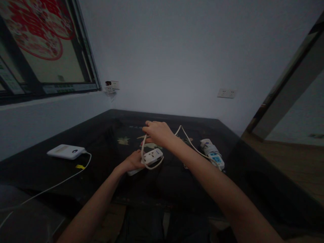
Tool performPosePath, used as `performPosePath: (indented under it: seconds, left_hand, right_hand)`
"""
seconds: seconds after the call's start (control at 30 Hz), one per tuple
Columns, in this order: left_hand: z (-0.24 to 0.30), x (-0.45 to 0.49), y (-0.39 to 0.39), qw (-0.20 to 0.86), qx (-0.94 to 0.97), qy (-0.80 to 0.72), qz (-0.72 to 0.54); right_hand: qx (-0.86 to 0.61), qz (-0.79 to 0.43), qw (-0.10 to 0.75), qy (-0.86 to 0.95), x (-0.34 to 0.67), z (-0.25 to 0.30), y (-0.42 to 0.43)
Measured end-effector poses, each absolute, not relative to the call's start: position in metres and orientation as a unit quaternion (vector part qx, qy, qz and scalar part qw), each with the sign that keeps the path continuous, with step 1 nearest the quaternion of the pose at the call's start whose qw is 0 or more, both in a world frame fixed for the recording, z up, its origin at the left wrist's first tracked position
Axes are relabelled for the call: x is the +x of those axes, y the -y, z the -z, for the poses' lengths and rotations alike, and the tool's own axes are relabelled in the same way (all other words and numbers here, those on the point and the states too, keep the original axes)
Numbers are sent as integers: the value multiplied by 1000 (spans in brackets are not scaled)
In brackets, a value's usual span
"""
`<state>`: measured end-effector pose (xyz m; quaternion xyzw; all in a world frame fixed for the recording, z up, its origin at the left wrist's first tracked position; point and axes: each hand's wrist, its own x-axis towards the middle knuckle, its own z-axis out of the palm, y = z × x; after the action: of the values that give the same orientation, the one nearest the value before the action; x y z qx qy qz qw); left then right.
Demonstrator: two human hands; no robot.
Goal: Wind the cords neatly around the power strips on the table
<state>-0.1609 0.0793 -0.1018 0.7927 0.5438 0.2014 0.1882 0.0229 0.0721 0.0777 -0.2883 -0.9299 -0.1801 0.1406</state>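
A white power strip (154,155) lies at an angle near the middle of the dark table, and my left hand (135,160) is closed around its body. Above it, my right hand (158,132) pinches the strip's white cord (143,145). From those fingers the cord drops in a loop past the strip's near side and joins its right end. More of the cord comes out behind my right wrist, peaks, then slopes down to the right. It reaches a second power strip (217,159) with blue sockets, which has its own cord wound round it.
A white power bank (66,152) with a cable lies on the left of the black table (101,130), near a yellow tag (80,166). Wall sockets (226,93) are behind the table, with more (111,86) beside the window at left.
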Motion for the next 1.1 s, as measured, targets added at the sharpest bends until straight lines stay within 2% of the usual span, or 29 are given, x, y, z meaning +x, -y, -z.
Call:
performPosePath:
  seconds: [0.1,0.27,0.4,0.5,0.67,0.8,0.97,1.1]
  left_hand:
    - [101,-170,-73,207,779,-552,-212]
    - [95,-192,-52,249,749,-550,-275]
    - [85,-207,-34,338,707,-520,-341]
    - [80,-208,-28,417,673,-483,-374]
    - [68,-174,-37,567,569,-385,-454]
    - [47,-121,-54,651,518,-264,-488]
    - [40,-62,-82,620,523,-286,-511]
    - [54,-54,-98,580,548,-317,-512]
  right_hand:
    - [-284,165,133,935,6,-87,-71]
    - [-296,118,178,931,-25,-92,-71]
    - [-326,68,224,916,-25,-90,-73]
    - [-341,28,292,893,0,-85,-73]
    - [-348,-84,483,799,65,-66,-63]
    - [-416,-99,545,721,110,-35,-56]
    - [-409,-180,519,728,145,16,-67]
    - [-387,-234,489,746,163,45,-75]
